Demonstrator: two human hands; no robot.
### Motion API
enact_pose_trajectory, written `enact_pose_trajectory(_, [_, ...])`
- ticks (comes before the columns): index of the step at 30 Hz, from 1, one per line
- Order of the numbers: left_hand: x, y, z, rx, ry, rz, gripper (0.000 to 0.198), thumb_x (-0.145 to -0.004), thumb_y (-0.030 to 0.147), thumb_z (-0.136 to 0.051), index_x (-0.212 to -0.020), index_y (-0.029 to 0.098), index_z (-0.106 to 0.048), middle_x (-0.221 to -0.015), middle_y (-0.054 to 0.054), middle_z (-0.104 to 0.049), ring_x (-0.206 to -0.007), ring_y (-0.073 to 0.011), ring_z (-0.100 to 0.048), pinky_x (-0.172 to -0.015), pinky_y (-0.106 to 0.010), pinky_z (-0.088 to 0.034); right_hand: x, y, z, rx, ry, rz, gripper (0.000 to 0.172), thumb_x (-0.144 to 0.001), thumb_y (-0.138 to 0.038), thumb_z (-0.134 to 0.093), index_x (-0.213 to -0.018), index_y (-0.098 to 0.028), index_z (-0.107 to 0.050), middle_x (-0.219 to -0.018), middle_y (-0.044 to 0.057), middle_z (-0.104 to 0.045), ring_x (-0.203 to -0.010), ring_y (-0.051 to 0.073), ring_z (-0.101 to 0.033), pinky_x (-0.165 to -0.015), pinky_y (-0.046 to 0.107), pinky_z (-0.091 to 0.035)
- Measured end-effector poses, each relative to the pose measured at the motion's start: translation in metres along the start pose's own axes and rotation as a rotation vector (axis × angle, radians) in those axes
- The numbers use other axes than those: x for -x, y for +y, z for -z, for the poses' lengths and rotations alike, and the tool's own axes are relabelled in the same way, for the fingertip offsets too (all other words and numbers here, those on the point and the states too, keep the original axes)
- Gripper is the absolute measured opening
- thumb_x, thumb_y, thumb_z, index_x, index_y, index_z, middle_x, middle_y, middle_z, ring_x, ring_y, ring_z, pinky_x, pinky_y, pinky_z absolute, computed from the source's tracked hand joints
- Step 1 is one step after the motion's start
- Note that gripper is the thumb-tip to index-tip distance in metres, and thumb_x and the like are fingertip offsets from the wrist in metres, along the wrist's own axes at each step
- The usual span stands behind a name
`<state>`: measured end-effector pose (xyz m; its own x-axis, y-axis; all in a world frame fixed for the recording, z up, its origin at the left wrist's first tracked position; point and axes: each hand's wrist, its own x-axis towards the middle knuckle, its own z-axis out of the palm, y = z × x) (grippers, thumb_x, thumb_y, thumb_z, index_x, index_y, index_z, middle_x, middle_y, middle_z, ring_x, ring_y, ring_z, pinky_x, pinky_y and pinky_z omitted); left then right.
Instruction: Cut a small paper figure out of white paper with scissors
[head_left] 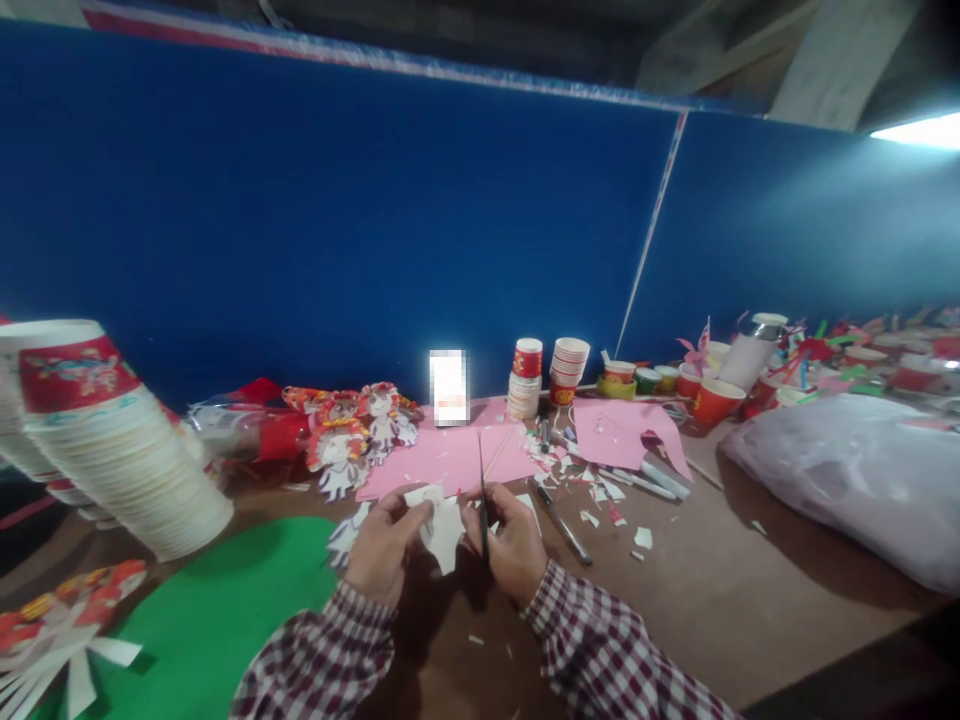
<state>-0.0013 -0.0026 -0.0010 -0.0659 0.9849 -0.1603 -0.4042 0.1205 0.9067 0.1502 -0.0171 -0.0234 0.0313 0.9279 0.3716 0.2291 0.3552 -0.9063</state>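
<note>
In the middle of the head view, my left hand (388, 550) pinches the left side of a small white piece of paper (445, 535). My right hand (514, 540) is closed around a pair of scissors (484, 505), whose dark blade points up and away from me. The scissors are just right of the paper; whether they touch it I cannot tell. Cut-out paper figures (341, 462) with red and orange headpieces lie left of the hands. Pink paper sheets (424, 458) are spread behind the hands.
Tall stacked paper cups (127, 450) stand at left beside a green sheet (232, 610). Paper scraps, a black pen (562, 525) and markers (637, 483) lie right of my hands. Two cup stacks (525, 380) stand at the back. A plastic bag (847, 480) bulges at right before a blue wall (337, 220).
</note>
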Motion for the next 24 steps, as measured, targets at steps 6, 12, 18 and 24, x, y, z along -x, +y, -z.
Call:
enact_pose_trajectory(6, [0.0062, -0.0018, -0.0007, -0.139, -0.160, 0.017, 0.036, -0.057, 0.024, -0.081, -0.087, 0.012, -0.065, -0.071, -0.003, -0.072, -0.062, -0.0131, -0.064, -0.059, -0.023, -0.051, -0.0019, -0.0013, -0.0009, -0.207, 0.069, -0.010, 0.027, -0.072, -0.016, -0.063, -0.098, -0.018, -0.057, -0.074, 0.000, -0.059, -0.065, 0.013, -0.055, -0.058, 0.022, -0.047])
enact_pose_trajectory(12, [0.0054, -0.0043, -0.0023, -0.117, -0.187, 0.057, 0.045, -0.054, 0.024, -0.082, -0.093, 0.012, -0.063, -0.070, -0.003, -0.072, -0.059, -0.0137, -0.064, -0.058, -0.024, -0.051, -0.0058, -0.0066, -0.0001, -0.364, 0.017, -0.153, 0.023, -0.065, -0.017, -0.065, -0.087, -0.017, -0.057, -0.062, -0.004, -0.054, -0.053, 0.009, -0.049, -0.047, 0.019, -0.039])
enact_pose_trajectory(18, [0.0073, -0.0026, -0.0045, -0.090, -0.190, 0.077, 0.051, -0.054, 0.023, -0.083, -0.097, 0.012, -0.060, -0.069, -0.004, -0.072, -0.059, -0.0137, -0.065, -0.056, -0.023, -0.050, -0.0081, -0.0072, 0.0002, -0.410, 0.006, -0.255, 0.026, -0.063, -0.019, -0.064, -0.087, -0.016, -0.055, -0.058, -0.006, -0.052, -0.049, 0.008, -0.046, -0.045, 0.019, -0.037])
enact_pose_trajectory(24, [0.0065, -0.0054, -0.0022, -0.060, -0.140, 0.086, 0.054, -0.051, 0.024, -0.084, -0.097, 0.013, -0.059, -0.072, -0.003, -0.072, -0.056, -0.0131, -0.064, -0.055, -0.024, -0.050, -0.0057, -0.0040, -0.0010, -0.317, -0.022, -0.178, 0.023, -0.065, -0.017, -0.062, -0.088, -0.016, -0.057, -0.061, -0.004, -0.053, -0.053, 0.010, -0.047, -0.049, 0.020, -0.039])
